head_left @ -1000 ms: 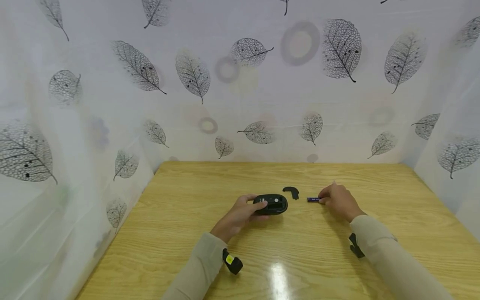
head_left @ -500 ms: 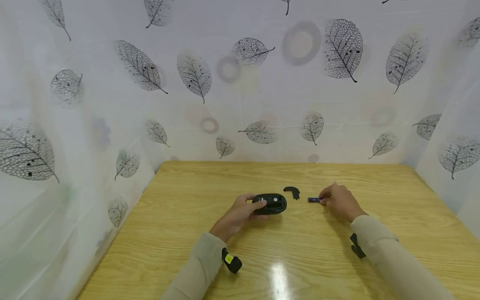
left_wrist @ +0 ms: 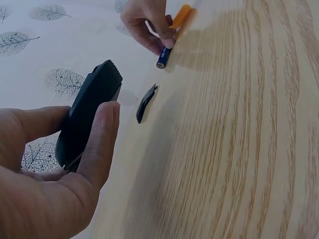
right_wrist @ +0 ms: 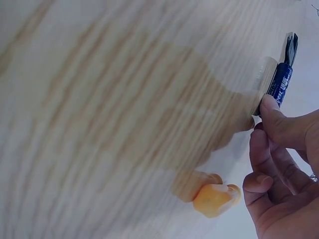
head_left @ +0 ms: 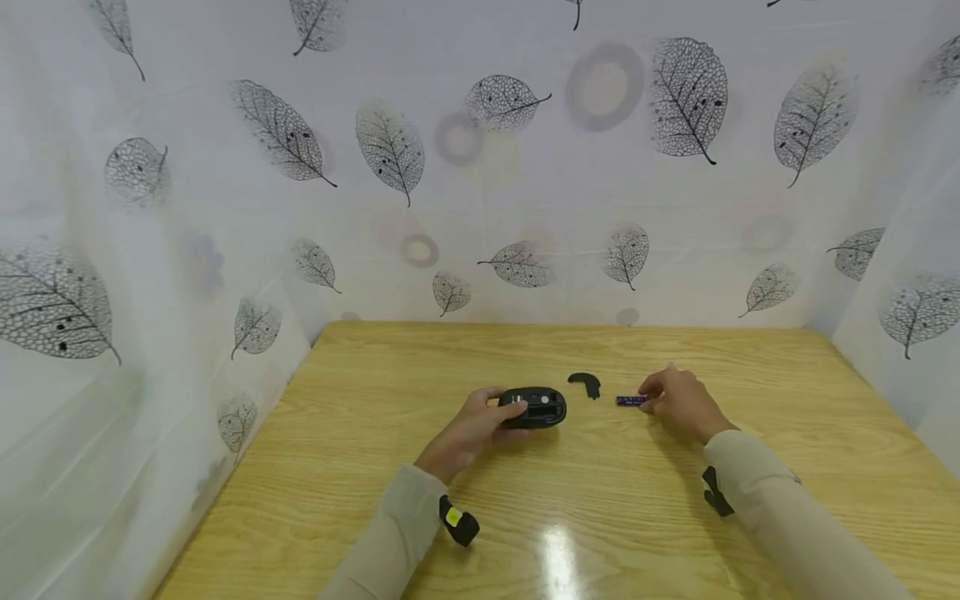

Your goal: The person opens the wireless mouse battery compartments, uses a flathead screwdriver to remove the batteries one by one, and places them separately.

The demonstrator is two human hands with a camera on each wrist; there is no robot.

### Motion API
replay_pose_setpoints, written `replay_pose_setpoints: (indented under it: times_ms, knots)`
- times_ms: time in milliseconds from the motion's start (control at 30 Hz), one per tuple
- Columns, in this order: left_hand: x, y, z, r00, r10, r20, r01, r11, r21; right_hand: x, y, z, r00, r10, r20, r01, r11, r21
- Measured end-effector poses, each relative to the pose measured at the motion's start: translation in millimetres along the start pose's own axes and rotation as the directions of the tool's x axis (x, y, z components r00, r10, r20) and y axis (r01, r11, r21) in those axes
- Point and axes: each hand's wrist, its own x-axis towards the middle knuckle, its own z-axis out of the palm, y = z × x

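Observation:
My left hand (head_left: 468,429) grips a black computer mouse (head_left: 546,414) underside up, thumb across its bottom, close over the table. An open battery slot shows in that underside. In the left wrist view the mouse (left_wrist: 89,112) stands on edge between thumb and fingers. With thumb and fingertips, my right hand (head_left: 682,404) pinches one end of a dark blue battery (head_left: 628,401). The lettering on the battery (right_wrist: 281,83) shows in the right wrist view, where it lies along the table. Between the hands lies a curved black battery cover (head_left: 587,384).
An orange object (right_wrist: 217,200) stands by the right hand's curled fingers and is mostly hidden from the head view. The wooden table (head_left: 592,500) meets a leaf-printed curtain (head_left: 540,200) at its back and sides. Each wrist wears a black strap.
The left hand has shifted slightly left with the mouse, widening the gap to the cover. The right hand stays in nearly the same place on the battery.

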Motion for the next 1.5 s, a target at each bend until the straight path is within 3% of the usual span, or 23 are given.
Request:
replay_pose_setpoints:
  times_ms: [433, 733, 1100, 1500]
  knots:
    - [-3.6, 0.5, -5.7, 1.0, 0.006, 0.003, -0.006, 1.0, 0.028, -2, -1, -3.9, 1.0, 0.008, 0.021, -0.008, 1.0, 0.006]
    - [-4.7, -3.9, -11.5, 0.999, -0.005, -0.046, 0.01, 0.995, 0.102, -4, -8, -15.0, 0.998, 0.015, 0.057, -0.014, 1.0, -0.021]
    - [-3.5, -11.0, -18.8, 0.995, -0.016, -0.097, 0.031, 0.987, 0.159, -5, -17, -23.1, 0.999, -0.038, 0.022, 0.039, 0.998, -0.051]
    - [-4.5, -13.2, -20.9, 0.992, -0.008, -0.123, 0.037, 0.972, 0.233, -5, -22, -23.4, 0.999, -0.04, 0.023, 0.041, 0.999, -0.021]
